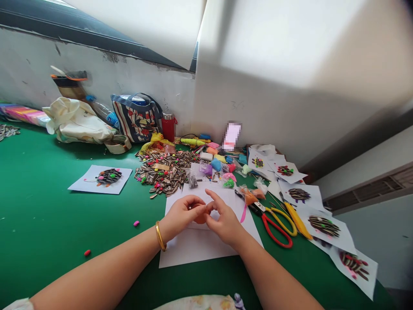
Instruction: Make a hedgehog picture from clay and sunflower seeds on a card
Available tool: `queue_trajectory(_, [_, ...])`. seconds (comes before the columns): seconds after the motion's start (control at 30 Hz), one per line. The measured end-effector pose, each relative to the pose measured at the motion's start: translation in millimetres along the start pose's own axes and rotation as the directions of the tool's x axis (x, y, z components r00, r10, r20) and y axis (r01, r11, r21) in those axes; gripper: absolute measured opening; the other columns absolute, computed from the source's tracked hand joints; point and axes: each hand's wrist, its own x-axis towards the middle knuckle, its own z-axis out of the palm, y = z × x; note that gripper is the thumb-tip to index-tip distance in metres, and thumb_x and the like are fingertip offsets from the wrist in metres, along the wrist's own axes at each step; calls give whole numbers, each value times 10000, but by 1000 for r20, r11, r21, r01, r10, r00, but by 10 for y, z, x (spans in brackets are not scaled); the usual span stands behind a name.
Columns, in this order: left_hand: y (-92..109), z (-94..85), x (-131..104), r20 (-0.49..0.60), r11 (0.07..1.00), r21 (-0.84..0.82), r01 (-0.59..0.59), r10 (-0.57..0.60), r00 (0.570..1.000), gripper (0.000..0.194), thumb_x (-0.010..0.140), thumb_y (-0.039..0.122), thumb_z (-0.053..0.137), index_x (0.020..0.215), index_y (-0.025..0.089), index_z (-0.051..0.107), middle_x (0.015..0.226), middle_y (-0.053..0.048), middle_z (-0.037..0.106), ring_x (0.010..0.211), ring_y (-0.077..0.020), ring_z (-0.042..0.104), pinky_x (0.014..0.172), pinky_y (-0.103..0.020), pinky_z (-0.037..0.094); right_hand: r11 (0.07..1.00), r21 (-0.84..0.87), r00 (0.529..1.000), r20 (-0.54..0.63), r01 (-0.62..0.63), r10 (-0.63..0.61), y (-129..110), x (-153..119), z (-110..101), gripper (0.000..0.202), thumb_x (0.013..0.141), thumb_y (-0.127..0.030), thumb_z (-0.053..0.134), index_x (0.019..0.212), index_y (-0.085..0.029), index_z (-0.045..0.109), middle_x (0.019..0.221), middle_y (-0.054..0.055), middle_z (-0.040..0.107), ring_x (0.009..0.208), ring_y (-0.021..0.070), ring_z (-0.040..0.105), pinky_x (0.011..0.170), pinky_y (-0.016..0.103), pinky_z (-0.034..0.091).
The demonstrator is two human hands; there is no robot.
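Over the white paper [213,249], my left hand [182,217] curls round a brownish-orange lump of modelling clay [200,218]. My right hand [226,221] meets it from the other side, thumb and a finger pinching at the lump while its index finger points up. Fingers cover much of the clay, so its full shape is hidden. Just beyond the hands, several bags of coloured clay [215,165] lie beside a heap of striped sunflower seeds [174,165]. Orange clay [250,198] in a clear bag is to the right of my right hand.
Scissors with red and yellow handles [277,230] and a yellow cutter [298,219] lie right. Several seed-decorated sheets [325,227] line the right edge; another decorated sheet [112,185] lies left. Bags [137,120], a red flask [168,127] and a phone [231,137] stand along the wall.
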Motion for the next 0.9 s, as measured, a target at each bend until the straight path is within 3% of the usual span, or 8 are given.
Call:
queue_trajectory(0.1, [0,1,5,-4,999,26,44,-44,999,325,734,457,692,782,141,631,727,-52,684,652,-169,630,615,-282,510,1000,-4,1000,24,7,-6,-23,-10,4,662,828,-199,570,1437,-275,323,935,-10,654,849,142,621,844,304,486])
queue_trajectory(0.2, [6,-1,9,7,998,-32,62,-62,998,325,760,460,662,807,140,627,719,-49,681,639,-165,631,624,-291,515,1000,20,1000,27,13,-14,-17,-6,-3,641,842,-227,577,1432,-269,330,967,2,660,878,153,625,845,308,491])
queue_trajectory(0.37, [-28,-6,24,-45,999,17,-38,39,998,425,671,393,762,1017,172,650,977,-63,696,880,-210,646,796,-328,519,1000,28,997,-79,14,-12,22,16,-19,574,853,-217,554,1400,-267,387,905,-3,647,865,156,620,826,307,498])
queue_trajectory(0.43, [-43,-5,27,-41,999,43,-26,28,999,382,650,362,780,955,167,657,926,-54,701,866,-216,653,795,-336,523,999,40,996,-90,22,-19,26,19,-23,549,864,-233,544,1393,-255,398,897,3,644,866,159,621,824,309,500])
queue_trajectory(0.53, [-42,1,23,10,998,-48,33,-32,999,291,683,371,757,832,157,626,790,-38,696,775,-206,674,746,-344,542,999,46,997,-72,20,-17,23,20,-29,511,888,-276,526,1385,-247,411,923,16,655,900,174,627,836,323,501])
queue_trajectory(0.7, [-14,9,12,8,997,-82,14,-14,1000,301,710,388,744,856,151,630,821,-50,705,794,-202,684,765,-332,541,999,47,999,-34,11,-9,11,39,-54,217,902,-304,525,1064,-216,639,986,37,683,931,186,626,825,301,491])
queue_trajectory(0.9, [-26,-22,31,-22,999,42,-33,34,999,337,758,481,677,834,152,673,800,-67,710,763,-203,667,729,-317,531,1000,30,998,-58,-4,6,-18,39,-64,150,902,-287,528,908,-205,655,869,17,688,822,167,625,755,279,482])
